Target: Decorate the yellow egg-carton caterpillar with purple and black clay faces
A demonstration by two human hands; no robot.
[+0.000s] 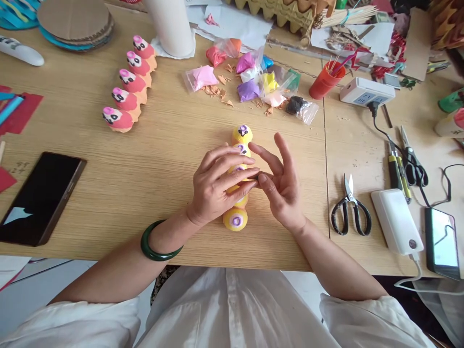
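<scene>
A row of yellow-painted egg-carton cups with white and purple clay rings lies below my hands; the far cups also bear small black details. My left hand reaches over its middle, fingers mostly extended, with thumb and index tips closed at a small dark piece that looks like black clay. From the other side, my right hand pinches the same piece between thumb and a finger, its other fingers raised. The fingertips partly hide the piece, and my left hand covers part of the middle cups.
A finished-looking red egg-carton row stands at back left. Bagged coloured clay, a black clay bag and a red cup of toothpicks lie beyond. Scissors and a power bank lie right, a phone left.
</scene>
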